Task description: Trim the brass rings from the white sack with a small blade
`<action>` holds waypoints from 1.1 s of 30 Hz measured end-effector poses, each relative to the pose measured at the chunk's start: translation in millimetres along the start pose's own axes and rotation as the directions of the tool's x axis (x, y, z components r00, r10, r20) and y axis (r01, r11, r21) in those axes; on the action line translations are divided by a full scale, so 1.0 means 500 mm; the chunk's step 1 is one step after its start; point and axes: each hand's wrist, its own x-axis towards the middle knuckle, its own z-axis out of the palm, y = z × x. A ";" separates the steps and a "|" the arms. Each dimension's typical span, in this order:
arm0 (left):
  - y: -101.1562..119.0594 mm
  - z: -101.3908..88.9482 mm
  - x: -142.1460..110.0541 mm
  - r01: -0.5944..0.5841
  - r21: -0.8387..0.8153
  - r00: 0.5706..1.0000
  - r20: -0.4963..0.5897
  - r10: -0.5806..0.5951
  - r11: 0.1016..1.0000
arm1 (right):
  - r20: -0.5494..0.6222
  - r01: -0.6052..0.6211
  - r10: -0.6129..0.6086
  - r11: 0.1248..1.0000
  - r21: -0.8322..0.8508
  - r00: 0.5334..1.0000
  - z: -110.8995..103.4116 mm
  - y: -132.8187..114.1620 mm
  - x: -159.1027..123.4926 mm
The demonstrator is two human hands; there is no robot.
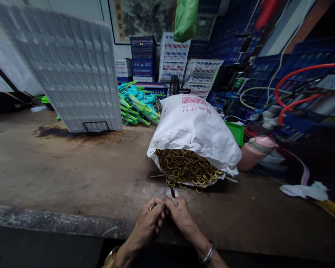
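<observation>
My left hand (147, 222) pinches a small brass ring (152, 207) between its fingertips, at the near edge of the workbench. My right hand (181, 216) touches the left one and grips a thin dark tool (172, 193) that points up and away from me. Just beyond both hands lies a white woven sack (194, 126) on its side. From its open mouth spills a heap of brass rings (185, 167), some lying loose on the bench.
A white moulded tray (64, 70) leans upright at the back left of the brown workbench (72, 171). Green and blue plastic parts (138, 104) lie behind the sack. A pink bottle (257, 150), red hoses (293, 89) and stacked crates (173, 56) crowd the right and back.
</observation>
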 end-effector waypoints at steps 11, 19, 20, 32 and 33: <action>-0.001 -0.006 -0.001 -0.002 -0.006 0.999 -0.054 0.002 1.000 | 0.048 0.154 -0.150 0.850 -0.504 0.987 -0.018 0.038 -0.011; 0.001 -0.005 -0.004 0.010 0.035 0.996 -0.088 -0.007 0.999 | 0.121 0.147 -0.085 0.671 -0.726 0.989 -0.011 0.028 -0.020; 0.000 -0.005 -0.004 0.011 0.034 0.996 -0.085 -0.008 0.999 | 0.116 0.127 -0.059 0.651 -0.748 0.991 -0.011 0.025 -0.020; 0.013 -0.015 -0.046 0.095 -0.064 0.993 0.080 -0.090 0.993 | -0.119 -0.084 -0.055 0.428 -0.900 0.991 -0.026 0.011 0.024; 0.013 -0.016 -0.049 0.100 -0.107 0.991 0.104 -0.089 0.989 | -0.136 -0.088 -0.082 0.431 -0.898 0.987 -0.031 0.011 0.031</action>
